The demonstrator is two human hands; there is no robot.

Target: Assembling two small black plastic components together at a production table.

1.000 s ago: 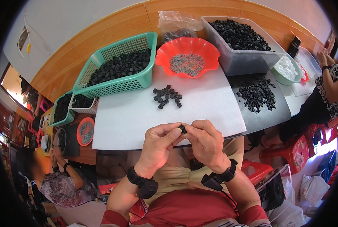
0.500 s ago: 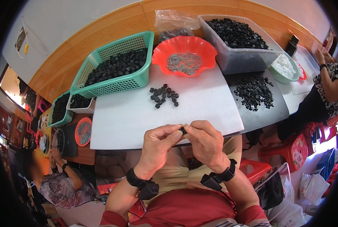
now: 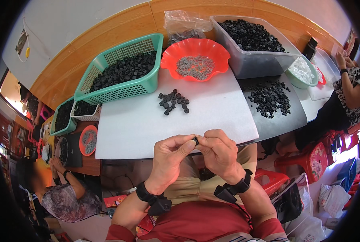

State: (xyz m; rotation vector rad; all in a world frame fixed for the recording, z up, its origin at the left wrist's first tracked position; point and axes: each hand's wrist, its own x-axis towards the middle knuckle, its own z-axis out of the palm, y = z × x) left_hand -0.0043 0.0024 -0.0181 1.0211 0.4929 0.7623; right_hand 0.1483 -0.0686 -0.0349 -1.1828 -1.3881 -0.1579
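Note:
Between my two hands, just over the near edge of the white mat (image 3: pixel 135 133), is a small black round part (image 3: pixel 195 140). The thumb and forefinger of my left hand (image 3: pixel 171 155) pinch it. From the other side my right hand (image 3: pixel 219 151) is closed, its fingertips pressed up to the same part; whether it grips a second tiny piece is hidden. Farther off on the mat lies a loose cluster of small black knob-like parts (image 3: pixel 174 101). Beyond them stands a red wavy-rimmed bowl (image 3: pixel 170 54) with many small grey metal pieces (image 3: pixel 195 67).
A green basket (image 3: pixel 119 92) of black parts stands back left, a clear bin (image 3: pixel 250 66) of more at back right. Small black pieces (image 3: pixel 270 99) lie on a dark board. People sit left (image 3: pixel 71 193) and right (image 3: pixel 351 86). A red stool (image 3: pixel 305 163) is at right.
My hands have barely shifted, staying together around the small black part, which sits slightly lower and turned a little. The person at left has moved their hands slightly.

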